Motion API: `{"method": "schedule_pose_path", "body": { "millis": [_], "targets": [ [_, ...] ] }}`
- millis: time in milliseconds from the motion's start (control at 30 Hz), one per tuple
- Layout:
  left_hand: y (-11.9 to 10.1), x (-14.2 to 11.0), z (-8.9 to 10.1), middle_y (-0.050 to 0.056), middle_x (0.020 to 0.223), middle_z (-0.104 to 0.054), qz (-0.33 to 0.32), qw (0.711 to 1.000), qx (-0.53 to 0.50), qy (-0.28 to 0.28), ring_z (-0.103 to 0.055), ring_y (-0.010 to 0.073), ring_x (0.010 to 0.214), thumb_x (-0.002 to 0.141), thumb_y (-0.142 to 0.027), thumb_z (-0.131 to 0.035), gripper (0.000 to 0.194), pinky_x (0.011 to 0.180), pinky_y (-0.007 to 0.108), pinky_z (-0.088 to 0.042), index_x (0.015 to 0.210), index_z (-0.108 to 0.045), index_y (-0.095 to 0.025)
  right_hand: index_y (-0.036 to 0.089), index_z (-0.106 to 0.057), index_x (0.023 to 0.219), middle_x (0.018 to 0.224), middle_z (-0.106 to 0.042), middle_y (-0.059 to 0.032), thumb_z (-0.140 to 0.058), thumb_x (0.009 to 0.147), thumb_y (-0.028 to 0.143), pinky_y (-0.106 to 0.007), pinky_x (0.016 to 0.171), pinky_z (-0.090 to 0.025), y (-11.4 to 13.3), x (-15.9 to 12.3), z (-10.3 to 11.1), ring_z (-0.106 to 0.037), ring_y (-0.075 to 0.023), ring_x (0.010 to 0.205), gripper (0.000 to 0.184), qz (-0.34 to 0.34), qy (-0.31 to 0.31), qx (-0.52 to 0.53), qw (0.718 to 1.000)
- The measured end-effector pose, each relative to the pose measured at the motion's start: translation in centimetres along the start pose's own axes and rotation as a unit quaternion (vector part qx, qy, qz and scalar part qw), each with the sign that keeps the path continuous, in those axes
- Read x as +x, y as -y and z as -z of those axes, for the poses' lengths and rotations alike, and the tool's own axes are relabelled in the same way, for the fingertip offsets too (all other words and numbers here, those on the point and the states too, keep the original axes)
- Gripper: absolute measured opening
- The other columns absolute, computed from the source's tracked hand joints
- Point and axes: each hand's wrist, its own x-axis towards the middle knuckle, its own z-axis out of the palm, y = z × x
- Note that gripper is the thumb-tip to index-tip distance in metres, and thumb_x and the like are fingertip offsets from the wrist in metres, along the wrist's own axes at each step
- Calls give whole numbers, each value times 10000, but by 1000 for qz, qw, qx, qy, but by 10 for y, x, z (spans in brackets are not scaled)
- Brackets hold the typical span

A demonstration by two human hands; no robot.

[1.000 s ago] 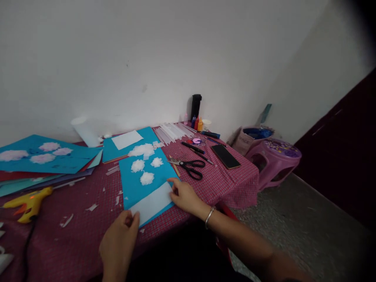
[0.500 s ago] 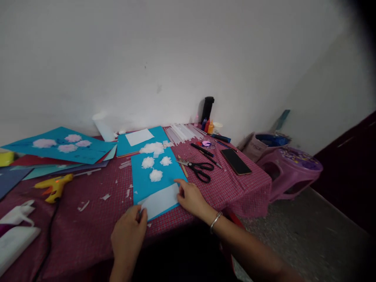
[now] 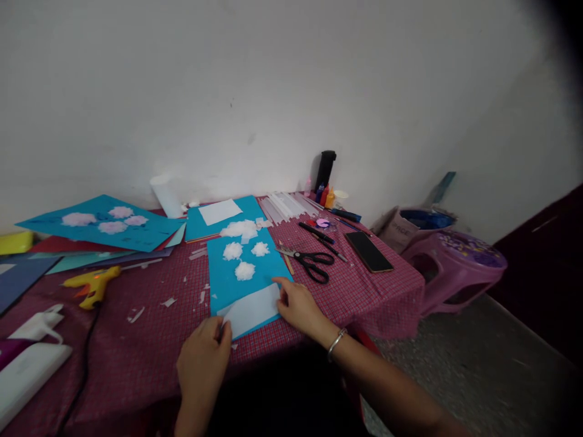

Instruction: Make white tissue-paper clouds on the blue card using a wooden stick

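A white paper strip is held across the near end of a blue sheet, its left end pinched between the thumb and fingers of the left hand, its right end pinched by the right hand. Whether the strip is lying flat or slightly raised cannot be told. It would probably be handled best if both ends were kept level, the pull kept light and even, and its edges judged against the sheet's edge, since thin paper may crease easily. The white tufts just beyond should be left unbrushed by the knuckles.

Near the right hand, black scissors are laid with the blades pointed towards the sheet, so that elbow room on that side may be limited. Farther right, a phone is placed. On the left, paper scraps are scattered, and a yellow glue gun is set down with its cord trailed towards the table's near edge
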Motion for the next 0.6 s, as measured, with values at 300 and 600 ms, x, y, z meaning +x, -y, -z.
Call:
{"method": "schedule_pose_path", "body": {
  "millis": [300, 600],
  "targets": [
    [-1, 0, -1, 28, 834, -650, 0, 1000, 14, -3, -584, 193, 747, 914, -353, -398, 248, 610, 276, -310, 824, -590, -225, 182, -476, 1328, 824, -623, -7, -542, 729, 99, -269, 763, -411, -4, -1, 9, -567, -167, 765, 609, 15, 31, 44, 998],
    [0, 0, -1, 27, 839, -648, 11, 1000, 7, 5, -585, 193, 743, 912, -367, -397, 247, 592, 272, -310, 855, -593, -228, 164, -432, 1334, 844, -643, -9, -412, 836, 61, -239, 725, -433, -14, 5, 17, -586, -139, 759, 509, 13, 53, 100, 993]
  ]
}}
